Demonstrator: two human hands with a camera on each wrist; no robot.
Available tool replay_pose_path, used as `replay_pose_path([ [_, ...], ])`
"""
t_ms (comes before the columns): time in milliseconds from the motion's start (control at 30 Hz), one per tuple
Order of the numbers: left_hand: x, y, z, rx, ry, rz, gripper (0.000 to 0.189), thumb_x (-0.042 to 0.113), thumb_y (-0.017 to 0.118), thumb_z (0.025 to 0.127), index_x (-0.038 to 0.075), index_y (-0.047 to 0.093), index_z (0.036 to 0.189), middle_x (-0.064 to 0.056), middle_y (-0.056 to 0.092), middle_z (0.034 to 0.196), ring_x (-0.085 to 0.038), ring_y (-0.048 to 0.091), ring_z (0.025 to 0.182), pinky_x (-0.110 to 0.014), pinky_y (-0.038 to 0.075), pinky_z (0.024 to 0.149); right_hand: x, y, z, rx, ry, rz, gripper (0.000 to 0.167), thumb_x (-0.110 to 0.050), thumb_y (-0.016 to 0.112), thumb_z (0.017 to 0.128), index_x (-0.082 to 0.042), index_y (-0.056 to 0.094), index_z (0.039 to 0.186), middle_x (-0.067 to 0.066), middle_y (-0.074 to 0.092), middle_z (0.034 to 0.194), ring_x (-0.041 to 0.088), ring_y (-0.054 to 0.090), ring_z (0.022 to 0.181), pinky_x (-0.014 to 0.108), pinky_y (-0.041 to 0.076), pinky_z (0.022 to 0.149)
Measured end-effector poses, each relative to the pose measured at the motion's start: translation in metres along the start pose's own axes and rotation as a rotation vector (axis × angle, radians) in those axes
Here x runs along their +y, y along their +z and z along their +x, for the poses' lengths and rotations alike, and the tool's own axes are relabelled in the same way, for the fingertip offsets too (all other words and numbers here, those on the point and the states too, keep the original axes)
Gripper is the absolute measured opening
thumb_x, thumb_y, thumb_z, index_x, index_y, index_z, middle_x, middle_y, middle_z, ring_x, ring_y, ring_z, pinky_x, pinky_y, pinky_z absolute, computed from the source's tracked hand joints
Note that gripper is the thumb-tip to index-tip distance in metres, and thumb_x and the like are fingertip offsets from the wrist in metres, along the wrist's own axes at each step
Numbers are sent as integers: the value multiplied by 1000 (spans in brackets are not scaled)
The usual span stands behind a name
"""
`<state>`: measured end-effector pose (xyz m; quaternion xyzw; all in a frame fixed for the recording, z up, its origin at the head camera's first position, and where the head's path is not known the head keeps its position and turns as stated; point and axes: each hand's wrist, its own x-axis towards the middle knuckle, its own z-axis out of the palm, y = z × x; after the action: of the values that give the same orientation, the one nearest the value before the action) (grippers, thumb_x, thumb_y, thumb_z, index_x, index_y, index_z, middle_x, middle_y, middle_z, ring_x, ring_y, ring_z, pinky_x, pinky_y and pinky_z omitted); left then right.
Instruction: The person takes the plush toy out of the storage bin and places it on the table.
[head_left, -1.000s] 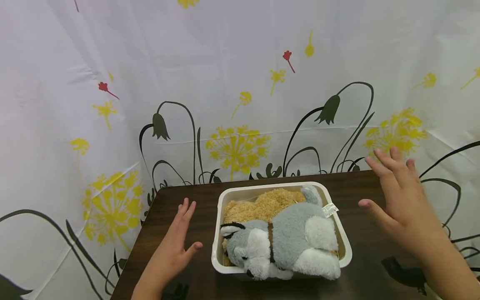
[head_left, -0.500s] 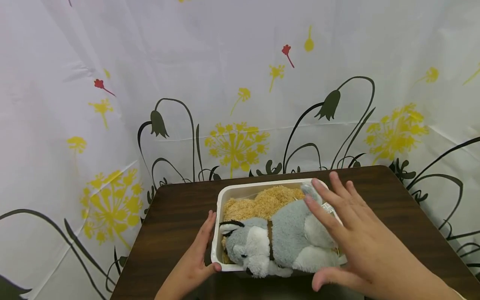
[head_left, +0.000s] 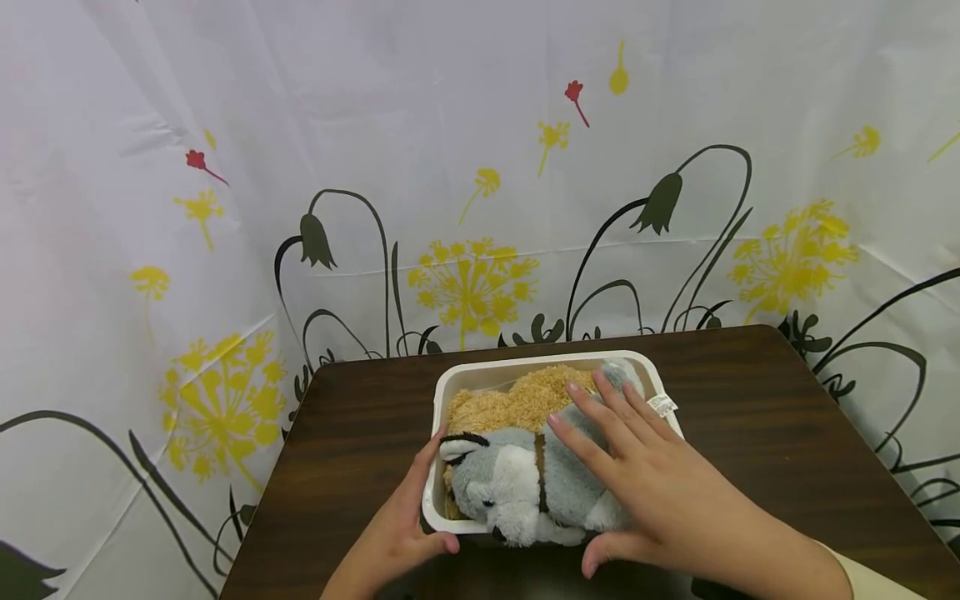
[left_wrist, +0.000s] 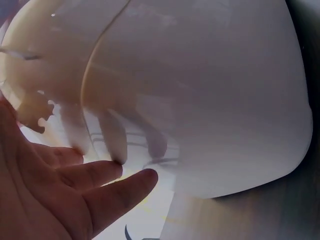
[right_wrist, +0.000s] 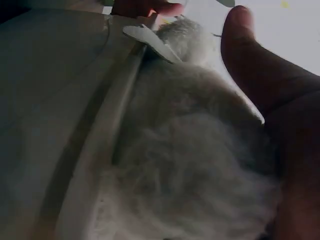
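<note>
A grey-and-white plush dog point(head_left: 491, 483) lies on its side on top of a tan shaggy plush point(head_left: 525, 400) in a white plastic tub point(head_left: 555, 360). My left hand point(head_left: 393, 533) is at the tub's left side, thumb by the near corner. In the left wrist view its extended fingers point(left_wrist: 120, 195) reach against or very close to the glossy tub wall point(left_wrist: 225, 100). Over the dog's body lies my right hand point(head_left: 660, 475), fingers straight and spread, hiding its hind part. The right wrist view shows white fur point(right_wrist: 190, 165) beside the tub rim point(right_wrist: 125, 85).
The tub stands on a dark wooden table point(head_left: 757, 400). Behind the table hangs a white curtain point(head_left: 450, 100) printed with flowers. A white tag point(head_left: 662, 406) sticks out over the tub's right rim.
My left hand has moved right to the tub's side. My right hand has come in from the right, down and leftward over the plush dog. The tub and plush toys stay in place.
</note>
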<state>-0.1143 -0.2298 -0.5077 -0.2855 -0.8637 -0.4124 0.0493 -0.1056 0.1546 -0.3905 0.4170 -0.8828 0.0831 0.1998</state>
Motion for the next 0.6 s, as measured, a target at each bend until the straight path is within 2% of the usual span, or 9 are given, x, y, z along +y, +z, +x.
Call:
replay_pose_path([
  [100, 3, 0, 0, -5, -49, -18, 119, 74, 73, 91, 20, 11, 177, -6, 30, 179, -22, 44, 155, -39, 51, 115, 0, 4, 0, -10, 10, -31, 131, -100, 57, 71, -25, 28, 175, 15, 21, 182, 43, 15, 169, 45, -4, 138],
  [200, 6, 1, 1, 3, -101, -24, 115, 54, 86, 91, 25, 14, 177, -2, 36, 176, -21, 50, 150, -38, 54, 111, 0, 4, 0, -33, 22, -52, 126, -99, 58, 72, -28, 33, 173, 17, 24, 181, 45, 20, 168, 55, 10, 136],
  [300, 8, 3, 1, 10, -137, -33, 117, 38, 90, 88, 27, 15, 177, -1, 38, 174, -19, 52, 146, -37, 54, 109, -1, 3, -1, -81, 45, -64, 123, -96, 62, 74, -29, 33, 173, 16, 25, 181, 44, 22, 167, 65, 27, 128],
  [467, 9, 4, 0, 22, -183, -54, 120, 35, 90, 87, 28, 11, 177, -4, 33, 178, -25, 51, 147, -36, 55, 108, -3, -1, 1, -156, 111, -81, 125, -83, 82, 74, -33, 27, 175, 12, 32, 179, 41, 23, 167, 75, 35, 121],
  [600, 12, 5, 0, 18, -239, -82, 118, 36, 88, 88, 34, 9, 177, -5, 30, 179, -31, 51, 146, -37, 56, 105, -6, -5, 1, -171, 177, -94, 128, -71, 93, 71, -32, 28, 174, 9, 42, 172, 40, 35, 162, 75, 39, 117],
])
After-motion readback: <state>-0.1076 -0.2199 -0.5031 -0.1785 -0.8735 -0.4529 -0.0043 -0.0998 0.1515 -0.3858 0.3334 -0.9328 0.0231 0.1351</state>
